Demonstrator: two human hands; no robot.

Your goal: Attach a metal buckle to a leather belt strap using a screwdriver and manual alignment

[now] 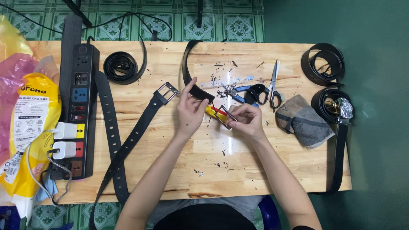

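Mid-table, the left hand (190,111) pinches a black leather belt end (200,92); the right hand (248,120) grips a rectangular metal buckle (226,116).

1. Black belt strap (191,72): flat and dark, curving from the table's far edge down to its cut end mid-table.
2. Metal buckle (226,116): a thin silvery rectangular frame, tilted, just right of the strap end.

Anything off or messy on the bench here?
Small dark scraps lie strewn across the wooden table, thickest near the blue-handled pliers and black-handled scissors. One long black leather belt overhangs the near edge. Nothing looks broken.
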